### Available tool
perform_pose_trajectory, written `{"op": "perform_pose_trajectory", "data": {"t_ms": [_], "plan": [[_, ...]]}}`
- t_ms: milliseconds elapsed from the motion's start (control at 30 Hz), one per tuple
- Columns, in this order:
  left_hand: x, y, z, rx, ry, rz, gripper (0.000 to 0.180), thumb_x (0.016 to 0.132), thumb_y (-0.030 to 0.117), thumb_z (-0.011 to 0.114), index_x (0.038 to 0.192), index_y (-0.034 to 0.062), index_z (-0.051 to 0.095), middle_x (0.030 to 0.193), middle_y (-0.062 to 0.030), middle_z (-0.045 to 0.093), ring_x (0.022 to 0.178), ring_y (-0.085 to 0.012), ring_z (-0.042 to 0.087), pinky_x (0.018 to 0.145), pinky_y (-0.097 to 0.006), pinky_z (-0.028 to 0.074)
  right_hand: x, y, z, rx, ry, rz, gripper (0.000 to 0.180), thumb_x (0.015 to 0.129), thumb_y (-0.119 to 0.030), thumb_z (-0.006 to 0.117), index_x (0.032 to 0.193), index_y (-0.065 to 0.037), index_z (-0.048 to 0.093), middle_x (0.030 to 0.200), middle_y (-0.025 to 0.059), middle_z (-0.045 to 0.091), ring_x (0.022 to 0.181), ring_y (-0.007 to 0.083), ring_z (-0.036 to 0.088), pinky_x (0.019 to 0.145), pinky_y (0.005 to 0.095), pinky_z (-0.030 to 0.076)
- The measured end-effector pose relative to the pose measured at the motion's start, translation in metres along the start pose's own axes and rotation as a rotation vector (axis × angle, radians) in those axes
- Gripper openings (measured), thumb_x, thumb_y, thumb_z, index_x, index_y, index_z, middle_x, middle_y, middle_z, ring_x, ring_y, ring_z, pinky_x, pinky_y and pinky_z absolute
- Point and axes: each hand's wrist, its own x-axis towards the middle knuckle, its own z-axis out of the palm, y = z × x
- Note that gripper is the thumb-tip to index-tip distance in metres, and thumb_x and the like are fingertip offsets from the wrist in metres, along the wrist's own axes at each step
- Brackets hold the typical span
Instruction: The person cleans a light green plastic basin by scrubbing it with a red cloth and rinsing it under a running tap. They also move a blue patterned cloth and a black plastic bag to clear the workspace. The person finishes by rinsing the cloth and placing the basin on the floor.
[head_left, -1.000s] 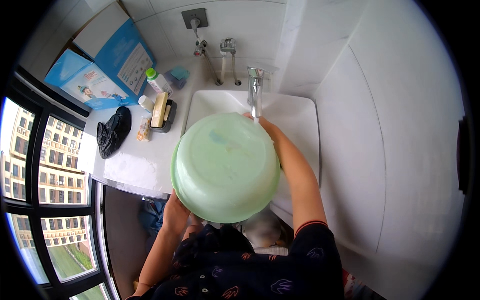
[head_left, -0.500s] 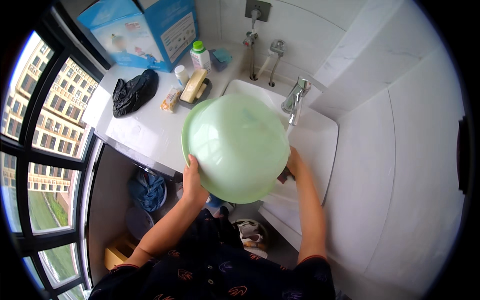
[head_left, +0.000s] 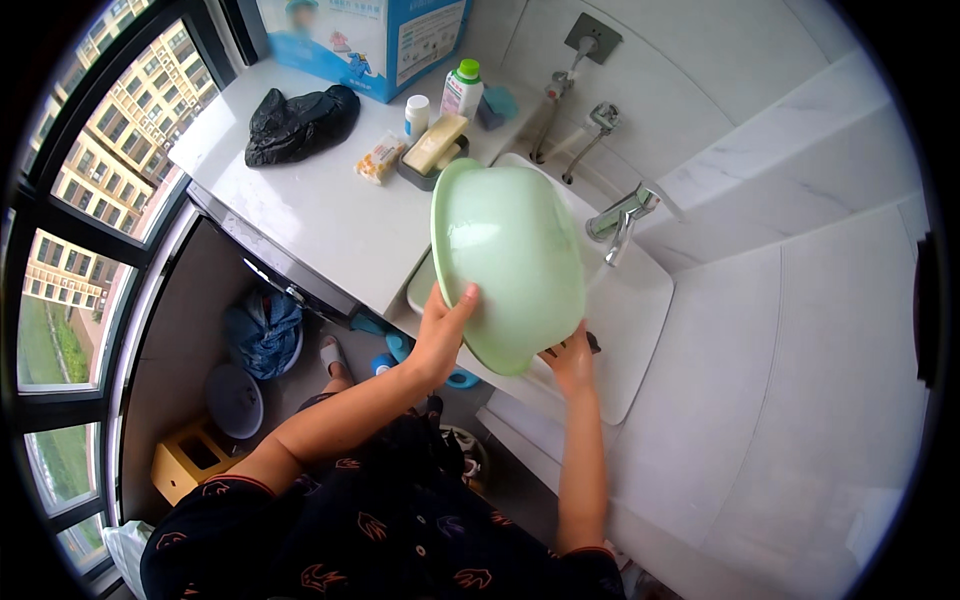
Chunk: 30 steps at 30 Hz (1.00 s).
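The person is holding a pale green basin (head_left: 505, 262) tilted on edge over the white sink (head_left: 640, 330), just left of the chrome tap (head_left: 625, 215). The left hand (head_left: 440, 335) is gripping the near rim, fingers curled over the edge. The right hand (head_left: 572, 362) is supporting the lower rim from beneath; its fingers are partly hidden, so their spread cannot be told. The step in hand appears to be draining or rinsing. The next move likely calls for a steady two-handed grip while turning. The basin is round, smooth plastic, underside facing the onlooker, looking clean.
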Motion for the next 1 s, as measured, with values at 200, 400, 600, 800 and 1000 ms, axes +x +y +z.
{"op": "perform_pose_trajectory", "data": {"t_ms": [200,400,600,800,1000], "plan": [[-0.004,0.001,-0.010,0.156,-0.085,-0.032,0.047,0.097,0.027,0.053,0.138,0.0104,0.035,0.128,-0.0045,0.051,0.120,-0.0146,0.047,0.097,-0.034,0.041,-0.013,-0.007,0.012,-0.044,0.075,-0.078,0.066,0.099,-0.053,0.032,0.143,-0.005,0.029,0.143,0.0156,0.036,0.128,0.0330,0.041,0.102,0.0480,0.036],[0.007,0.023,-0.029,0.086,-0.217,-0.220,0.040,0.102,0.032,0.041,0.133,0.0061,0.043,0.127,-0.0053,0.053,0.115,-0.0168,0.053,0.099,-0.037,0.043,0.015,-0.013,-0.019,0.118,0.254,-0.201,0.048,0.098,-0.031,0.043,0.135,0.000,0.041,0.132,0.0147,0.046,0.119,0.0286,0.049,0.096,0.0411,0.046],[-0.007,0.022,-0.020,0.149,-0.303,-0.180,0.040,0.101,0.031,0.043,0.128,0.0015,0.045,0.123,-0.0091,0.055,0.114,-0.0174,0.055,0.097,-0.037,0.048,0.079,-0.055,-0.045,0.512,0.280,-0.249,0.027,0.096,-0.010,0.044,0.113,0.009,0.051,0.107,0.0163,0.055,0.101,0.0270,0.058,0.089,0.0297,0.052],[-0.017,0.041,-0.005,0.185,-0.330,-0.123,0.040,0.101,0.031,0.044,0.125,-0.0005,0.046,0.119,-0.0105,0.057,0.109,-0.0187,0.059,0.093,-0.037,0.051,0.111,-0.087,0.001,0.610,0.227,-0.062,0.020,0.095,-0.008,0.041,0.101,0.007,0.052,0.094,0.0146,0.057,0.082,0.0243,0.060,0.075,0.0280,0.057],[-0.012,0.036,0.001,0.190,-0.283,-0.160,0.038,0.101,0.030,0.045,0.125,0.0008,0.046,0.117,-0.0091,0.058,0.108,-0.0175,0.059,0.092,-0.036,0.051,0.123,-0.068,-0.081,0.254,-0.211,0.010,0.014,0.095,-0.011,0.045,0.088,-0.001,0.051,0.074,0.0072,0.056,0.063,0.0160,0.058,0.055,0.0201,0.055]]}}
